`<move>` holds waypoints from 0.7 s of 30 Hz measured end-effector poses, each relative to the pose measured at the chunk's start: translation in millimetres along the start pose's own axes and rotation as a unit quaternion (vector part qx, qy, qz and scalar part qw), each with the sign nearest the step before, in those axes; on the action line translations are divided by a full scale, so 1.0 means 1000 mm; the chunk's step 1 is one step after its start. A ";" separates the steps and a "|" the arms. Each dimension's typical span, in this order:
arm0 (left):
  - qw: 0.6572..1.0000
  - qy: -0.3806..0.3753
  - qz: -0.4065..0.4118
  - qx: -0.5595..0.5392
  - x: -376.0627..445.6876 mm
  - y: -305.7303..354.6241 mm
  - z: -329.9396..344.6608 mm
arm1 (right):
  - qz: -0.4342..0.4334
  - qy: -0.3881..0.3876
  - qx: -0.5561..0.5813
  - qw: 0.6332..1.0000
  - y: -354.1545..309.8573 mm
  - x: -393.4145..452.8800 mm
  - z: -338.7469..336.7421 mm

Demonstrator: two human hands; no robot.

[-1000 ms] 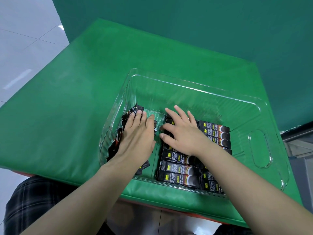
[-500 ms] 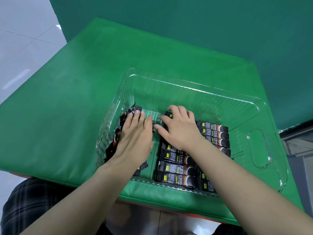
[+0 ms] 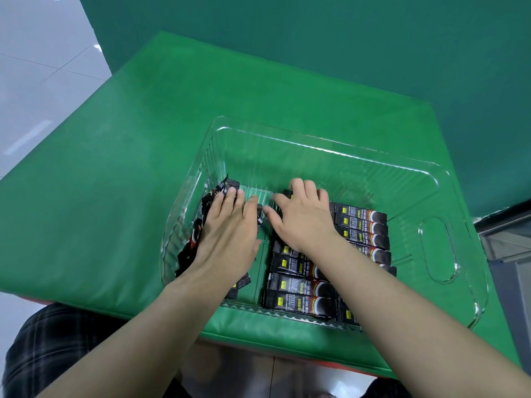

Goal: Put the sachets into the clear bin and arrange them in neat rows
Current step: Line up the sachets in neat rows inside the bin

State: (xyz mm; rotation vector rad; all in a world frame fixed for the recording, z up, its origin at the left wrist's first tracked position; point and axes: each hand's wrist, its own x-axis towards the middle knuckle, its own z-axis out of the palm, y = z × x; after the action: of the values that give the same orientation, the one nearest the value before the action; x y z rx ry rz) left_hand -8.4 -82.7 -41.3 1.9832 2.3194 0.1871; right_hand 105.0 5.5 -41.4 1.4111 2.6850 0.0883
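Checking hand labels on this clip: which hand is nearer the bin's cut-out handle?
Right. The right hand lies on the sachet rows beside the handle; the left hand lies at the opposite end.

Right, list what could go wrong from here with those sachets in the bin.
1. The left hand lies flat on a loose, tilted pile of sachets against the bin's left wall; pushing sideways could crumple or fan them instead of squaring them up.
2. The right hand curls over the far end of the neat rows; dragging it back may skew rows already straight.
3. The clear bin is light and could slide on the green mat.
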 end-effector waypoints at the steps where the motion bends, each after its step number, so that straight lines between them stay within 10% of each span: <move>1: 1.000 0.001 0.000 -0.001 0.000 0.000 0.000 | 0.000 0.003 0.002 1.000 0.000 0.000 0.000; 11: 1.000 0.004 0.004 -0.001 0.000 0.000 0.001 | 0.004 0.061 0.174 0.983 0.027 -0.036 -0.009; 21: 1.000 -0.013 0.023 0.017 -0.001 0.000 0.000 | 0.079 0.071 0.483 0.869 0.038 -0.082 -0.003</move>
State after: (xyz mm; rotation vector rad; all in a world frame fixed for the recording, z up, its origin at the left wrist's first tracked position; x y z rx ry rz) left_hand -8.1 -83.3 -41.0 2.0437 2.2765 0.1255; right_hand 182.0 -40.7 -29.0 1.8619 2.8044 -1.3625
